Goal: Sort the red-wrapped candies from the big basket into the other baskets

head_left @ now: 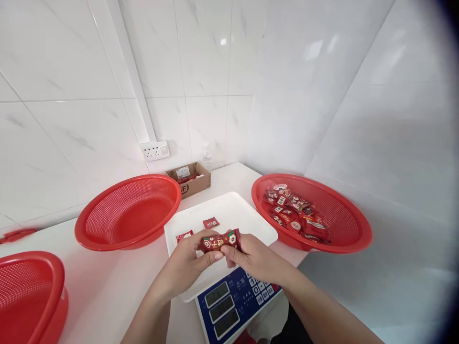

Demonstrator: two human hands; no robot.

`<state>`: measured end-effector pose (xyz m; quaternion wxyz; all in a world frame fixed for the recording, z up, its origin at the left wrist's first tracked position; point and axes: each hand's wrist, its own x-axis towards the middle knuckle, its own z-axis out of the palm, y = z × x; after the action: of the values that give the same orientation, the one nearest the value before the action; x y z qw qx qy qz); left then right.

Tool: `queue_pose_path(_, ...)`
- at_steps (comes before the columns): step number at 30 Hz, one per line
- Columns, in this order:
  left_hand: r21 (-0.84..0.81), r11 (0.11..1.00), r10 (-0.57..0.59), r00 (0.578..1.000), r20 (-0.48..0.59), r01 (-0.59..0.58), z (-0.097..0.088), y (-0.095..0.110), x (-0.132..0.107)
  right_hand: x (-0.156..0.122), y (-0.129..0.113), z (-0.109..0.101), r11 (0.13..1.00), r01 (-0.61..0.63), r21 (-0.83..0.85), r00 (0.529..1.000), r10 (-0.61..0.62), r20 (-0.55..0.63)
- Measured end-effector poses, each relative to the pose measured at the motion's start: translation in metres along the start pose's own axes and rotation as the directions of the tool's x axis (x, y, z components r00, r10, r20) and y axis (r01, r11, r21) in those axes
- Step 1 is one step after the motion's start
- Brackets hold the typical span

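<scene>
Both hands hold one red wrapped packet (219, 241) above the white tray (247, 222) of a scale. My left hand (190, 263) pinches its left end, and my right hand (253, 257) pinches its right end. Two small red packets (211, 222) lie on the tray just beyond the hands. A red mesh basket (344, 222) on the right holds several more red packets (294, 212).
The scale's blue keypad and displays (233, 301) sit below the hands. An empty red mesh basket (129, 212) stands to the left, another red basket (28, 291) at the lower left. A small cardboard box (190, 179) and a wall socket (155, 150) are behind, against the tiled wall.
</scene>
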<state>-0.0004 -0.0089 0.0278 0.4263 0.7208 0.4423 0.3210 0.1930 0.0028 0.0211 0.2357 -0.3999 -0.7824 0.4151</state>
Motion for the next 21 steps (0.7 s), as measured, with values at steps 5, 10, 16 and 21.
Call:
queue_pose_path(5,-0.281,0.959,-0.064,0.931,-0.36,-0.043,-0.01,-0.007,0.0,0.019,0.011,-0.009,0.996,0.082,-0.046,0.994,-0.085,-0.075)
queue_pose_path(10,-0.339,0.917,-0.036,0.804,-0.594,-0.21,-0.019,-0.011,-0.003,0.059,0.031,-0.006,0.884,0.058,-0.463,0.985,-0.127,-0.119)
queue_pose_path(16,-0.357,0.905,-0.047,0.782,-0.622,-0.23,-0.017,-0.005,-0.005,0.082,0.04,0.009,0.84,0.06,-0.539,0.992,-0.112,-0.063)
queue_pose_path(21,-0.356,0.907,-0.045,0.788,-0.614,-0.225,-0.017,-0.006,-0.003,0.071,0.039,0.006,0.88,0.041,-0.472,0.985,-0.114,-0.126)
